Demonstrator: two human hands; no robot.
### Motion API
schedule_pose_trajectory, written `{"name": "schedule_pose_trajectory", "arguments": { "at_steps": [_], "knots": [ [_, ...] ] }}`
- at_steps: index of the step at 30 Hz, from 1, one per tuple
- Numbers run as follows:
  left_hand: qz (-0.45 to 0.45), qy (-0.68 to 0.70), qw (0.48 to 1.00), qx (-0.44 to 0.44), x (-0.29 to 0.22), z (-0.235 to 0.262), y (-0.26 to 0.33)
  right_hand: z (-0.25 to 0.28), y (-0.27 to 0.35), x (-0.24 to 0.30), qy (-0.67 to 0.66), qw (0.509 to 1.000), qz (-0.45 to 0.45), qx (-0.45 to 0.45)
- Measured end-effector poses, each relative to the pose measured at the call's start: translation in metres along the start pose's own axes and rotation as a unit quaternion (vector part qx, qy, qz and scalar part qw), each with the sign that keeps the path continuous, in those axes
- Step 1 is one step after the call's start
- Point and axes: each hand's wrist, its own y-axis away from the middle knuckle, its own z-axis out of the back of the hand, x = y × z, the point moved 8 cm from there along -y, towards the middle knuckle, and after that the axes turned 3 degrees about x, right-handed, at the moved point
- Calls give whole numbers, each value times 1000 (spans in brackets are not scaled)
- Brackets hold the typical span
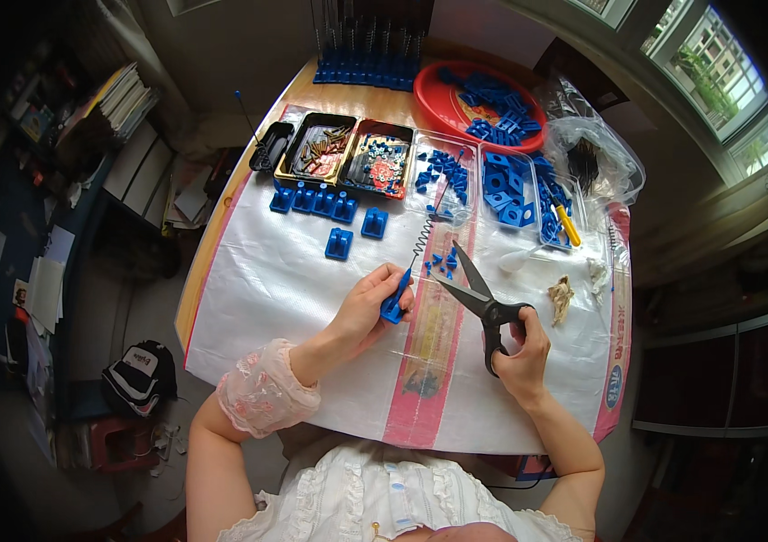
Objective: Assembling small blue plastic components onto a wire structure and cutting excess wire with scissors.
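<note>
A seated worker's left hand (367, 307) pinches a blue plastic piece (395, 301) with its coiled spring (423, 237) raised above the bench (302, 271), while the right-hand (521, 354) grip holds black scissors (479, 298) open just beside it, blades angled toward the spring.

Both forearms enter from the lower edge and converge toward the centre. The left hand (367, 307) is curled, fingers and thumb pinched closed at the fingertips. The right hand (521, 354) is closed in a grip, wrist bent slightly inward.
</note>
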Motion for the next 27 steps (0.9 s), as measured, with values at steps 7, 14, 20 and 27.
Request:
{"name": "schedule_pose_trajectory", "arguments": {
  "at_steps": [7, 14, 20, 27],
  "knots": [
    [-21, -20, 999, 16, -2, -1, 2, -3, -1, 1, -4, 1000, 4, 6],
    [-76, -154, 984, 48, -5, -7, 0, -3, -2, -2, 12, 1000, 0, 11],
    [-83, -193, 977, 39, -13, -11, 3, -3, -3, -5, 0, 1000, -10, 6],
    [-123, -290, 949, -10, -25, -12, 9, -4, -4, 0, -19, 1000, -3, 5]
  ]
}}
